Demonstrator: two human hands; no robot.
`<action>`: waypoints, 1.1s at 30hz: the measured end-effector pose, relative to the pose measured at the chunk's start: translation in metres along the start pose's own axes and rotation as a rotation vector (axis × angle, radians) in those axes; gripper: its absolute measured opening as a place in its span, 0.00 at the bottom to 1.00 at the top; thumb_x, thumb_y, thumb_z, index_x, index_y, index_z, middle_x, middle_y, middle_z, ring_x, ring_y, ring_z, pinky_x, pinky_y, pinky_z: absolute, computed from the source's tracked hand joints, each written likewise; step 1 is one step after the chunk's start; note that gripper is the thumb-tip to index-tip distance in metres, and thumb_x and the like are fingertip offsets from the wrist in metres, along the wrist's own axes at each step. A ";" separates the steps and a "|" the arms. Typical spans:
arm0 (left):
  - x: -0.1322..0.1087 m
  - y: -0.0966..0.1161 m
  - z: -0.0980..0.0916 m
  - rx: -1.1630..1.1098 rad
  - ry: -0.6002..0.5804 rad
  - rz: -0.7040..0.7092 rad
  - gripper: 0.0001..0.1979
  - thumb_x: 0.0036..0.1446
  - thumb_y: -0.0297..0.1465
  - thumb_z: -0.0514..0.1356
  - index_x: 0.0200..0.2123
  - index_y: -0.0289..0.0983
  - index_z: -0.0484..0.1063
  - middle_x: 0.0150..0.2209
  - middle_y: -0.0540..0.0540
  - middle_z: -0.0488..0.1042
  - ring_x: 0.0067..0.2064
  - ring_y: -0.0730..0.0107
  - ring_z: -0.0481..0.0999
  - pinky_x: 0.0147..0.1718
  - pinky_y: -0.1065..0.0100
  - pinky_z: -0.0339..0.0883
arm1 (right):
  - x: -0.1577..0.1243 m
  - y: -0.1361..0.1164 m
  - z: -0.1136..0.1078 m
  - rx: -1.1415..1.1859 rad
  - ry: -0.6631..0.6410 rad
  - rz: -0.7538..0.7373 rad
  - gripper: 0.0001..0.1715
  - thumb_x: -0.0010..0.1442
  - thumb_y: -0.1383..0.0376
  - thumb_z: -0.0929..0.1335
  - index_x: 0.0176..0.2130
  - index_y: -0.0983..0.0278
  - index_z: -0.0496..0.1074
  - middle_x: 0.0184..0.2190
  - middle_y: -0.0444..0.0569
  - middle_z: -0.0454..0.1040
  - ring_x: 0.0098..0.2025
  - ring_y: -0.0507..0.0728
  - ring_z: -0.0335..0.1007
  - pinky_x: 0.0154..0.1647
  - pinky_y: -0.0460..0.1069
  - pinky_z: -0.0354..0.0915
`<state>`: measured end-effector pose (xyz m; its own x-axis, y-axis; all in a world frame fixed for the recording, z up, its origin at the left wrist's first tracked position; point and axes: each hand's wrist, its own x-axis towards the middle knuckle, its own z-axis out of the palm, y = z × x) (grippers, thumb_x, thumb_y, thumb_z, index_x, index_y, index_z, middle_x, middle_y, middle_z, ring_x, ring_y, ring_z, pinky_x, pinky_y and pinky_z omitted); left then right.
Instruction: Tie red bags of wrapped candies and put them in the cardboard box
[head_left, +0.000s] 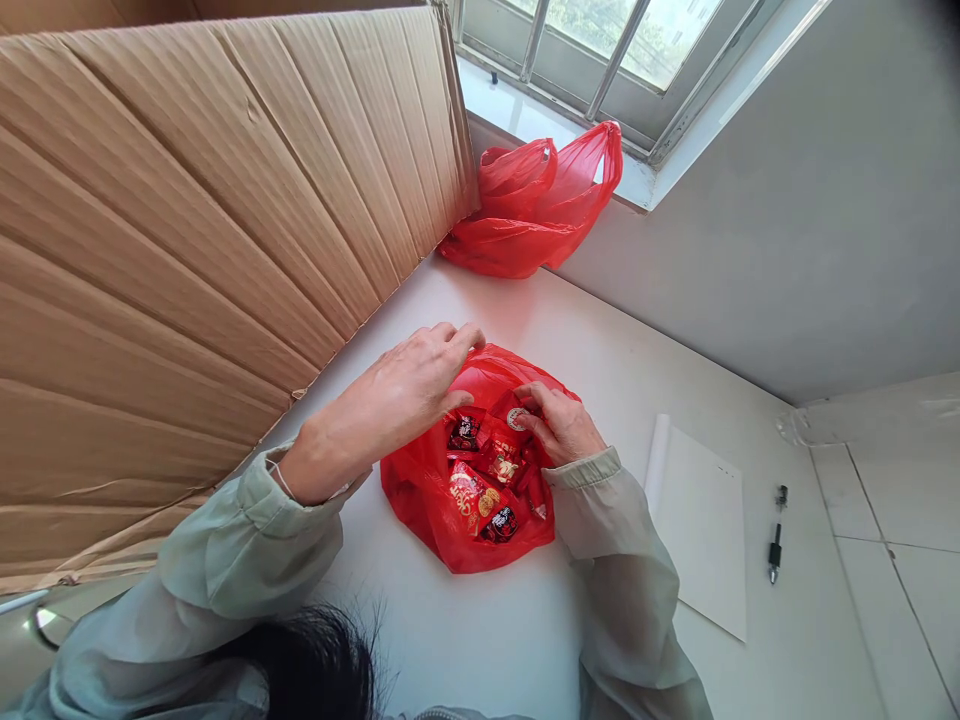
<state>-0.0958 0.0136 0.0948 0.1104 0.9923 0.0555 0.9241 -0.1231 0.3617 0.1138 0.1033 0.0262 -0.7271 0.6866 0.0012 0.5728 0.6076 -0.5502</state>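
A red plastic bag (420,510) lies open on the white table, holding several small wrapped snack packets (474,497), mostly red, some with black. My left hand (412,385) is at the bag's far left rim, its bent fingers over the edge and the thumb inside; it appears to grip the plastic, though the fingertips are partly hidden. Inside the bag's right side, my right hand (559,425) has thumb and fingers around a red packet with a round white label (516,418). The packet's lower part blends into the others.
A large cardboard box (225,220) stands along the left. Another red plastic bag (525,225) sits at the back by the window (585,50). To the right lie a white paper pad (701,530), a black pen (775,555) and its cap (782,497).
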 end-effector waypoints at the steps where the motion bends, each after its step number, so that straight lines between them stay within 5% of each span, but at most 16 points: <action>1: -0.001 0.001 -0.001 0.019 -0.020 0.000 0.13 0.61 0.31 0.57 0.49 0.39 0.60 0.44 0.45 0.67 0.46 0.60 0.70 0.42 0.63 0.64 | 0.000 0.000 0.001 -0.011 0.000 0.000 0.15 0.57 0.69 0.64 0.46 0.61 0.68 0.39 0.50 0.77 0.41 0.58 0.73 0.43 0.54 0.68; 5: -0.002 0.000 -0.002 0.059 -0.075 0.017 0.14 0.63 0.30 0.55 0.52 0.42 0.60 0.44 0.46 0.66 0.41 0.64 0.71 0.38 0.65 0.64 | 0.001 0.001 0.003 -0.051 0.003 -0.011 0.14 0.58 0.69 0.64 0.45 0.61 0.70 0.37 0.49 0.77 0.40 0.59 0.72 0.43 0.55 0.68; 9: -0.002 -0.003 -0.001 0.036 -0.122 0.042 0.07 0.65 0.32 0.52 0.43 0.40 0.68 0.47 0.45 0.66 0.40 0.67 0.72 0.39 0.66 0.64 | 0.002 0.004 0.005 -0.067 -0.002 -0.033 0.15 0.57 0.70 0.66 0.45 0.59 0.71 0.37 0.46 0.78 0.40 0.58 0.72 0.42 0.53 0.68; 14: -0.003 -0.004 -0.002 0.012 -0.152 0.053 0.09 0.64 0.32 0.53 0.36 0.39 0.73 0.43 0.45 0.70 0.38 0.66 0.72 0.39 0.65 0.64 | 0.000 0.006 0.005 -0.057 -0.019 -0.097 0.18 0.59 0.71 0.64 0.47 0.59 0.74 0.45 0.49 0.77 0.48 0.58 0.71 0.49 0.53 0.67; 18: -0.005 -0.006 -0.003 0.001 -0.148 0.063 0.07 0.61 0.30 0.55 0.34 0.38 0.73 0.41 0.46 0.72 0.37 0.66 0.72 0.39 0.66 0.64 | -0.009 0.009 -0.006 -0.026 0.065 -0.151 0.18 0.60 0.66 0.65 0.49 0.59 0.75 0.50 0.53 0.72 0.52 0.59 0.68 0.51 0.54 0.67; 22: -0.005 -0.006 -0.002 -0.008 -0.113 0.072 0.07 0.61 0.30 0.56 0.34 0.37 0.73 0.39 0.45 0.72 0.38 0.65 0.72 0.38 0.66 0.63 | -0.023 0.020 -0.028 -0.086 0.115 -0.170 0.15 0.61 0.67 0.64 0.42 0.56 0.78 0.41 0.50 0.74 0.46 0.59 0.68 0.49 0.56 0.66; 26: -0.005 -0.006 0.000 0.010 -0.141 0.071 0.07 0.62 0.30 0.54 0.34 0.37 0.71 0.36 0.45 0.70 0.37 0.66 0.70 0.37 0.66 0.62 | -0.032 0.029 -0.041 -0.282 0.172 -0.044 0.11 0.54 0.63 0.72 0.40 0.56 0.77 0.42 0.54 0.69 0.49 0.66 0.60 0.49 0.62 0.63; 29: -0.005 -0.005 0.000 0.030 -0.157 0.058 0.06 0.62 0.29 0.54 0.35 0.37 0.70 0.36 0.45 0.68 0.37 0.65 0.70 0.38 0.65 0.62 | -0.038 0.022 -0.038 -0.286 0.162 0.121 0.27 0.45 0.55 0.75 0.45 0.59 0.72 0.46 0.57 0.66 0.49 0.69 0.61 0.42 0.61 0.66; 33: -0.007 -0.004 -0.002 0.034 -0.165 0.029 0.03 0.59 0.27 0.54 0.36 0.37 0.68 0.38 0.45 0.67 0.37 0.65 0.70 0.39 0.64 0.63 | -0.056 0.000 -0.026 -0.114 0.074 0.213 0.24 0.54 0.61 0.67 0.51 0.55 0.63 0.39 0.50 0.71 0.33 0.60 0.67 0.28 0.52 0.64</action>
<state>-0.1010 0.0073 0.0946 0.1932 0.9770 -0.0897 0.9311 -0.1538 0.3308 0.1640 0.0756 0.0484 -0.5578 0.8289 -0.0417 0.7525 0.4839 -0.4467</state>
